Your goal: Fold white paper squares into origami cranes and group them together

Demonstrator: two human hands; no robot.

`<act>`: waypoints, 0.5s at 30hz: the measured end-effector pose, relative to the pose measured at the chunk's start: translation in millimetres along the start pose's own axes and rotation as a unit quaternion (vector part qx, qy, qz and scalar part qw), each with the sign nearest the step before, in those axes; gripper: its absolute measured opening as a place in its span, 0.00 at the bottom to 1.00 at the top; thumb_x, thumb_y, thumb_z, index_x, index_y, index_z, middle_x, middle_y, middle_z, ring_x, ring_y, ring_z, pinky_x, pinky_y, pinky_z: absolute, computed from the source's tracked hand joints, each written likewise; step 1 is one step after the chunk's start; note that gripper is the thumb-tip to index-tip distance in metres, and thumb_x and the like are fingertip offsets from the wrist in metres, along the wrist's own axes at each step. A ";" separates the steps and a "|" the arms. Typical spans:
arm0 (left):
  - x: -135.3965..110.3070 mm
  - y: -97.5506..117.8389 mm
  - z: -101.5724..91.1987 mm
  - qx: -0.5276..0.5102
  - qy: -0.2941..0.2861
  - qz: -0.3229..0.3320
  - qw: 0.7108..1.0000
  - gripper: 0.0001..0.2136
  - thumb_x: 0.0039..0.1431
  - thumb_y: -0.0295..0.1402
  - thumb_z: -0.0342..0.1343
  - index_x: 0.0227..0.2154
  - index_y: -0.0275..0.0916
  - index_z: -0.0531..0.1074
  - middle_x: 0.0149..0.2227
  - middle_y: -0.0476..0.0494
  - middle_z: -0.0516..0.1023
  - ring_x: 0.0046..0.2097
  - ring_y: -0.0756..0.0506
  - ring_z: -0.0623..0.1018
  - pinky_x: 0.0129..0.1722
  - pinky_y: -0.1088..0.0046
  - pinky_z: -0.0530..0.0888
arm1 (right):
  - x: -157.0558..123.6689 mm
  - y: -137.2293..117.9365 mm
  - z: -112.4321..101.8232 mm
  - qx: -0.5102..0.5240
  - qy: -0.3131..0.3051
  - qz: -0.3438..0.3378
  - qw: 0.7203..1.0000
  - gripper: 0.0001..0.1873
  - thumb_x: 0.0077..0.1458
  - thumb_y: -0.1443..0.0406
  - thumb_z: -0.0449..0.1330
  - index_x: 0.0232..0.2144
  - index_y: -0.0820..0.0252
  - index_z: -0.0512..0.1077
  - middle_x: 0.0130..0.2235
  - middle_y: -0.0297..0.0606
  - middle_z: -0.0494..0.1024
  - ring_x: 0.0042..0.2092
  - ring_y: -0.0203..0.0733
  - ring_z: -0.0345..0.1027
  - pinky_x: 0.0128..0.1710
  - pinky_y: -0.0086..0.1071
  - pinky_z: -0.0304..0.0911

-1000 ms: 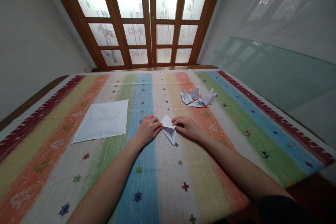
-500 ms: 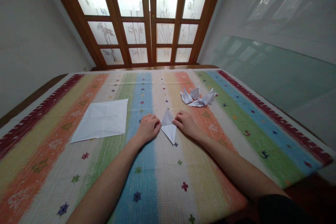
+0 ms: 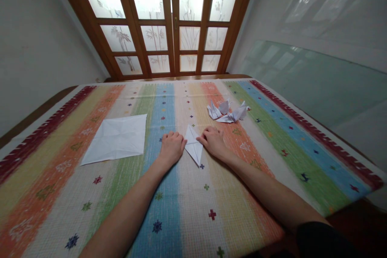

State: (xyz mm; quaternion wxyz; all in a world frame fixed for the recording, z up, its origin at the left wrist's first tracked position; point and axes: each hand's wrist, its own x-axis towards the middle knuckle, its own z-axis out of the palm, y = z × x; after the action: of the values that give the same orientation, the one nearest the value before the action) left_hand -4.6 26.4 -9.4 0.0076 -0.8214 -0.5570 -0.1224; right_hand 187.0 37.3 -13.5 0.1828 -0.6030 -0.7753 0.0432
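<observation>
A white sheet of origami paper, folded into a narrow kite shape, lies flat between my hands with one point toward me. My left hand is closed at its left corner, thumb and fingertips on the edge. From the other side, my right hand has curled fingers, its thumb and fingertip pressing the right corner. Creases run down the middle and across the folded paper. The fingertips partly cover both side corners.
To the left lies a flat, creased white sheet. Folded paper cranes sit close together beyond my right hand. A striped tablecloth covers the table, with wooden glazed doors behind it.
My right thumb and fingertip have shifted slightly left over the paper's corner. The upper part of the folded paper has changed, looking brighter, with its tip a little further left.
</observation>
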 end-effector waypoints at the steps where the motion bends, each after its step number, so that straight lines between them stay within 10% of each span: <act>1: 0.1 0.8 0.3 0.003 0.000 -0.001 1.000 0.14 0.66 0.37 0.47 0.32 0.36 0.74 0.36 0.38 0.77 0.44 0.37 0.73 0.42 0.58 0.66 | 0.2 -1.0 -0.5 -0.010 -0.004 0.002 1.000 0.15 0.60 0.58 0.57 0.26 0.61 0.74 0.40 0.44 0.75 0.45 0.50 0.65 0.43 0.43 0.56; 10: -0.6 1.7 2.0 0.008 0.012 -0.007 1.000 0.10 0.64 0.36 0.50 0.42 0.38 0.72 0.41 0.37 0.75 0.46 0.37 0.71 0.44 0.57 0.65 | -1.0 3.7 -3.0 -0.007 0.003 0.030 1.000 0.16 0.59 0.55 0.58 0.26 0.59 0.72 0.40 0.44 0.74 0.45 0.51 0.64 0.45 0.44 0.53; 15: -2.1 -0.1 1.0 0.008 0.030 0.100 0.994 0.14 0.64 0.29 0.48 0.49 0.48 0.71 0.52 0.43 0.74 0.51 0.38 0.70 0.49 0.56 0.63 | -3.3 10.9 -4.6 0.017 0.006 0.035 0.999 0.11 0.57 0.57 0.61 0.29 0.59 0.72 0.41 0.42 0.75 0.47 0.51 0.63 0.45 0.42 0.50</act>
State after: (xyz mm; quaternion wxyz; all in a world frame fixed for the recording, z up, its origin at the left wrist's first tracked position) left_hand -5.3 24.6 -10.8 0.0438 -0.8689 -0.4724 -0.1413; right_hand 199.3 36.4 -13.1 0.1959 -0.6271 -0.7516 0.0591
